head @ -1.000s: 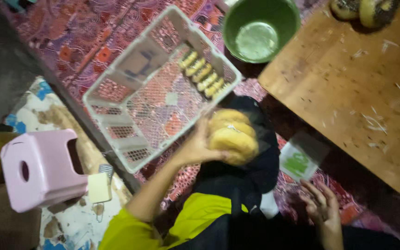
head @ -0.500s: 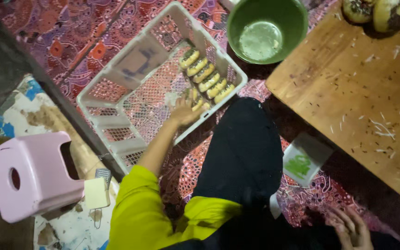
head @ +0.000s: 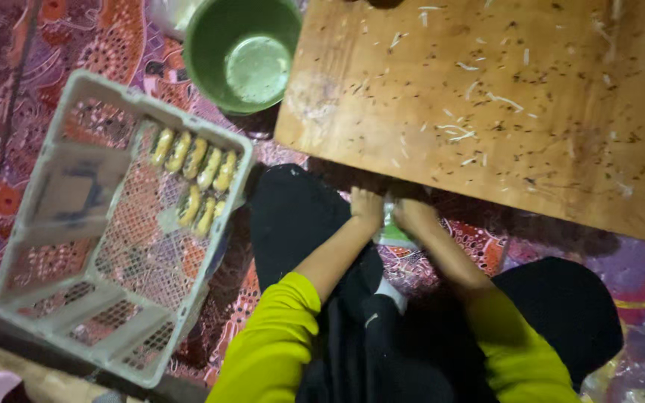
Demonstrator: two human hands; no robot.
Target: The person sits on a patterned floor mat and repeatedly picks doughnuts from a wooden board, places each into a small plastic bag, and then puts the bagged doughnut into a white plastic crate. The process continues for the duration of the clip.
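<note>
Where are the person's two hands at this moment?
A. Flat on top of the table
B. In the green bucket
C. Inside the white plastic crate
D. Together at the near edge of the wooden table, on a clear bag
D: the left hand and right hand meet at a clear bag just below the wooden table edge, away from the white crate.

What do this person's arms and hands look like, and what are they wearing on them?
Both arms wear bright yellow-green long sleeves, pushed up so the forearms are bare. The left hand and right hand are bare too: no gloves. No rings, watch or bracelets can be made out in this dim light.
</note>
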